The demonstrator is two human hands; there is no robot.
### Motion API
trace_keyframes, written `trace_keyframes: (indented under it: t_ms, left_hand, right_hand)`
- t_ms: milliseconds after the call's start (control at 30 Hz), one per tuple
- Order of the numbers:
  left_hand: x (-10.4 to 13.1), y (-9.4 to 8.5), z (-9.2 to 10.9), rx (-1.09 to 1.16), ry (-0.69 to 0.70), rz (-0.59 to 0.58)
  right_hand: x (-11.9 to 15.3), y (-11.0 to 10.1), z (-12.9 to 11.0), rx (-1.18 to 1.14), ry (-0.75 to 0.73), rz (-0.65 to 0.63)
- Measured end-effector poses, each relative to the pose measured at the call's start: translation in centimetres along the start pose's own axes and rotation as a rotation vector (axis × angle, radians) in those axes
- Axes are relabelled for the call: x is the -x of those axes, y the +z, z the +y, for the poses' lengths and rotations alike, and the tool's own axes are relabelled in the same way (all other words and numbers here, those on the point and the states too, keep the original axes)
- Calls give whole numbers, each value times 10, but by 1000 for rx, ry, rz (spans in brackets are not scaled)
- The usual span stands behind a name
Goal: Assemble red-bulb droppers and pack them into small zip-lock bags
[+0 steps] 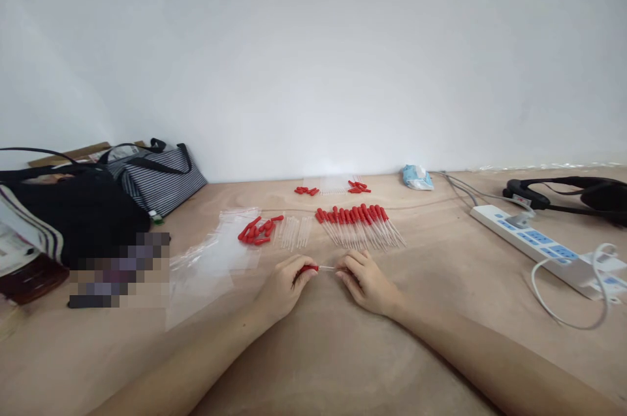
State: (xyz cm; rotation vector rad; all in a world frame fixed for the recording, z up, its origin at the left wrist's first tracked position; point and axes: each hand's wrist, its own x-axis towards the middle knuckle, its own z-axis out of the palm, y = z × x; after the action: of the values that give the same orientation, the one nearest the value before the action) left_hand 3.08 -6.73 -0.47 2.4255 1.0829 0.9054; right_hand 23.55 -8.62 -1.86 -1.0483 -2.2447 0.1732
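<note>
Between the fingers of my left hand is a red rubber bulb, held level. A thin clear tube runs from the bulb's right end to my right hand, whose fingers pinch its far end. Just beyond my right hand lies a row of clear tubes with red bulbs, side by side and slanted. Loose red bulbs form a pile beyond my left hand. Beside that pile lie several bare clear tubes.
Clear plastic bags lie left of my left hand. Farther back are more red bulbs and a blue packet. Bags stand at the left; a white power strip with cables and a black headset lie right.
</note>
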Motion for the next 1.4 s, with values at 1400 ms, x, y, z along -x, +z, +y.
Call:
trace_keyframes:
  t_ms: [1400]
  left_hand:
    - [6,3,9,-87,316,-16]
  right_hand:
    - [5,-2,-8,31,-124,-47]
